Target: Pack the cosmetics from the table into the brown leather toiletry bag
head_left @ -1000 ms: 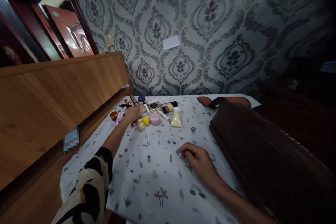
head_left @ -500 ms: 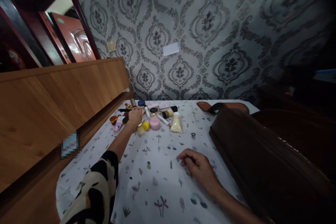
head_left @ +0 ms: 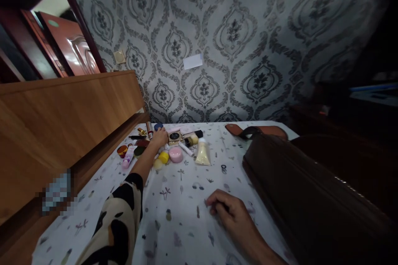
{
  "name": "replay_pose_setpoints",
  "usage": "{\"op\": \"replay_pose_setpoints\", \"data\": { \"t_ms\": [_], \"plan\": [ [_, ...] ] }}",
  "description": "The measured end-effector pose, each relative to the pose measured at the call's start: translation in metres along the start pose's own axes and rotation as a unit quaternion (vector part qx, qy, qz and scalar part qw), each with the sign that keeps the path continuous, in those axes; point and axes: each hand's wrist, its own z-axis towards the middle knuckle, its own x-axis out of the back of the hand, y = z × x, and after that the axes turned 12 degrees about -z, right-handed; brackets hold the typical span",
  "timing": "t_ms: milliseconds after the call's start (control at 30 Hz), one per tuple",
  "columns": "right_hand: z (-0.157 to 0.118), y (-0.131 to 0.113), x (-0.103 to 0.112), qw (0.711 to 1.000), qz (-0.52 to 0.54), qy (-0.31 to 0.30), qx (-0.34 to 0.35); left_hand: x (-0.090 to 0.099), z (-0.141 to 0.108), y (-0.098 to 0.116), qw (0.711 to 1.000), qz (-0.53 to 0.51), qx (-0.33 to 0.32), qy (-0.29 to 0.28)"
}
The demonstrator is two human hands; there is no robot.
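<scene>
The right hand (head_left: pixel 225 209) is over the near part of the bench (head_left: pixel 180 223), on a white cloth printed with small plants and birds; its fingers curl loosely inward, and whether the tips meet cannot be told. To its right stands a large dark brown bag (head_left: pixel 298 190). Beyond the hand are two small dark rings (head_left: pixel 223 169).

Farther along is a cluster of small toiletries. On its near side are a cream tube (head_left: pixel 203 154) standing on the right, a pink jar (head_left: pixel 175 155), a yellow lump (head_left: pixel 163 157) and, at the left, a lilac tube (head_left: pixel 127 158) just beside an amber jar (head_left: pixel 122 151).

The left hand (head_left: pixel 160 136) reaches into this cluster with its fingers bent down; what they grip, if anything, cannot be told. Just to its right is a square bottle (head_left: pixel 174 137); just beyond the hand is a blue-lidded jar (head_left: pixel 158 126).

Behind everything rises a patterned wall (head_left: pixel 233 33) bearing a white paper (head_left: pixel 192 61).
</scene>
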Motion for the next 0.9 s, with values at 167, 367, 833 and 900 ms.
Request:
{"op": "replay_pose_setpoints", "data": {
  "t_ms": [167, 367, 833, 900],
  "plan": [
    [-0.001, -0.001, 0.001, 1.000, -0.002, 0.003, 0.014, -0.005, -0.005, 0.002, 1.000, 0.008, 0.019, 0.021],
    [-0.002, -0.002, 0.002, 1.000, -0.002, -0.008, 0.005, -0.005, -0.012, 0.004, 0.998, -0.025, 0.038, 0.035],
    [-0.001, -0.004, 0.003, 1.000, -0.015, -0.009, 0.003, 0.025, -0.029, -0.048, 0.975, -0.080, 0.184, 0.091],
    [-0.001, -0.004, 0.003, 1.000, -0.017, -0.010, 0.002, 0.025, -0.033, -0.053, 0.975, -0.090, 0.188, 0.078]
  ]
}}
